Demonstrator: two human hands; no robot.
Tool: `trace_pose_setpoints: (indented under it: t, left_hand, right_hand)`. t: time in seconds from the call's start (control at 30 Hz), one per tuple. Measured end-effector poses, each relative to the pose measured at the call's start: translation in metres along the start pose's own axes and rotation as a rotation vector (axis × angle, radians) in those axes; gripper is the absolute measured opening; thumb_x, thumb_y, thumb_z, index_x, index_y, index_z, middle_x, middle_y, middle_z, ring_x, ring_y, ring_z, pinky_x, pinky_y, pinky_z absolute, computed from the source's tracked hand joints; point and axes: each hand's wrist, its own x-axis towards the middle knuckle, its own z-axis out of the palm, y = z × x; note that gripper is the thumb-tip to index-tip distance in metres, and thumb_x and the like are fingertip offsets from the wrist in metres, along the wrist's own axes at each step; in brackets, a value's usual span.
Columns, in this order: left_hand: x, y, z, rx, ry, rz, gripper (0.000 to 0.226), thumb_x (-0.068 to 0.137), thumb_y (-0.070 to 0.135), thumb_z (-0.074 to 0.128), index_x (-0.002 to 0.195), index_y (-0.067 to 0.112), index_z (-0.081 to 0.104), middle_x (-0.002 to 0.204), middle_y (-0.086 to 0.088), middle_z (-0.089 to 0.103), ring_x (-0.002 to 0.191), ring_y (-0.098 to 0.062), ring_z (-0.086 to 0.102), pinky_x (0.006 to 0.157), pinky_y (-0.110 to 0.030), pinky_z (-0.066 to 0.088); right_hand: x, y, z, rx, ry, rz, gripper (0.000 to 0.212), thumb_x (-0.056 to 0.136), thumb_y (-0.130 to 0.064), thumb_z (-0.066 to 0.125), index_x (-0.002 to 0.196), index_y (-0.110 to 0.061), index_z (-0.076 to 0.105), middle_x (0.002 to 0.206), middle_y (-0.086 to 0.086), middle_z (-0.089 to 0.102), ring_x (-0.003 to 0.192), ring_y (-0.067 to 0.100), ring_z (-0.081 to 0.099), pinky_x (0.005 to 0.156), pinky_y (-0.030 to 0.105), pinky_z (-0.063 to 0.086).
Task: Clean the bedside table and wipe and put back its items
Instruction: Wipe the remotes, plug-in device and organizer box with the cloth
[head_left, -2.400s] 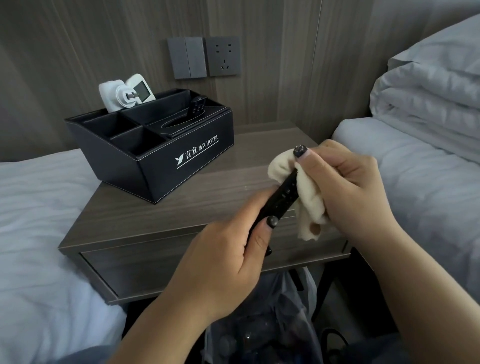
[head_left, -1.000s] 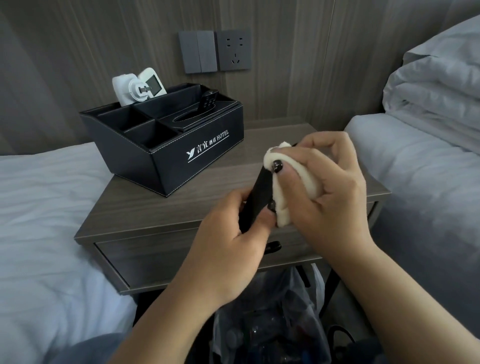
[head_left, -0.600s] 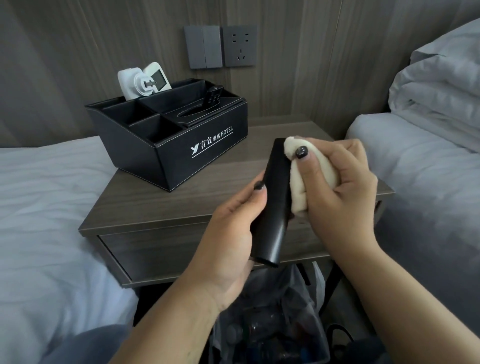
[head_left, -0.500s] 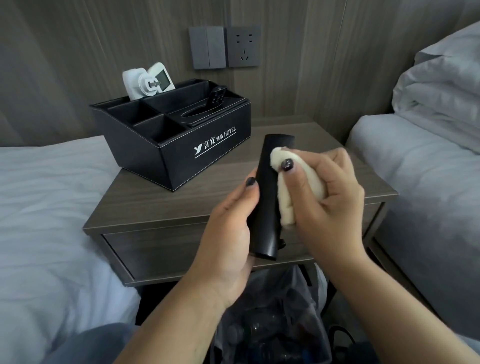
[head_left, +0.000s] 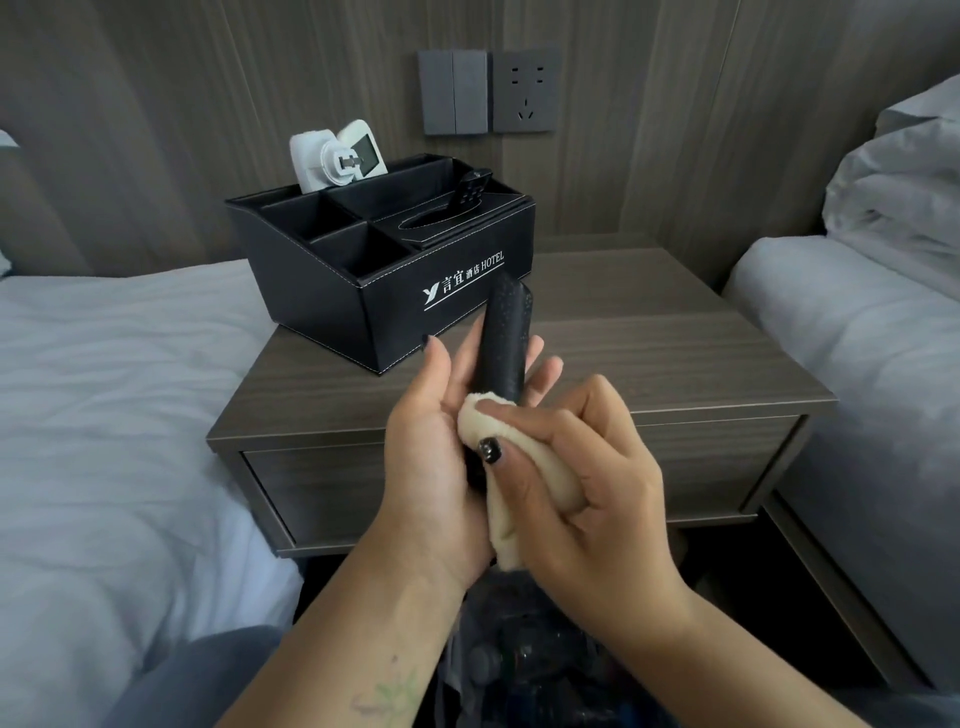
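A long black remote control (head_left: 503, 338) lies in the palm of my left hand (head_left: 439, 447), its far end pointing up and away over the front of the wooden bedside table (head_left: 649, 353). My right hand (head_left: 587, 483) grips a cream cloth (head_left: 524, 467) and presses it against the remote's near end. A black hotel organiser box (head_left: 363, 270) sits on the table's back left. It holds a white device (head_left: 337, 156) and a second black remote (head_left: 470, 195).
White beds flank the table on the left (head_left: 104, 415) and right (head_left: 857, 338), with folded bedding (head_left: 904, 187) at the right. A wall switch and socket (head_left: 488, 91) are above the table. A bag of dark items (head_left: 519, 670) lies under my hands.
The remote turned in my left hand and its far end now points away from me. My right hand slid the cloth from the remote's upper end down to its near end.
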Motion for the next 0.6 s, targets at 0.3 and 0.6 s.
trace_pose_setpoints:
  t: [0.3, 0.6]
  left_hand:
    - [-0.003, -0.015, 0.004, 0.013, -0.175, -0.067, 0.034, 0.097, 0.031, 0.044, 0.113, 0.021, 0.072, 0.11, -0.008, 0.073, 0.097, -0.019, 0.072, 0.079, -0.032, 0.059]
    - [-0.001, -0.025, 0.001, 0.16, -0.195, -0.028, 0.038, 0.091, 0.032, 0.047, 0.119, 0.019, 0.069, 0.107, -0.006, 0.073, 0.093, -0.016, 0.071, 0.076, -0.027, 0.057]
  right_hand:
    - [0.03, 0.011, -0.025, -0.185, 0.099, -0.059, 0.018, 0.086, -0.004, 0.068, 0.103, -0.006, 0.072, 0.095, 0.007, 0.052, 0.086, 0.002, 0.053, 0.079, 0.014, 0.044]
    - [0.036, 0.008, -0.023, -0.335, 0.229, -0.032, 0.016, 0.088, -0.01, 0.063, 0.1, -0.006, 0.073, 0.093, 0.002, 0.05, 0.08, -0.003, 0.049, 0.072, 0.009, 0.042]
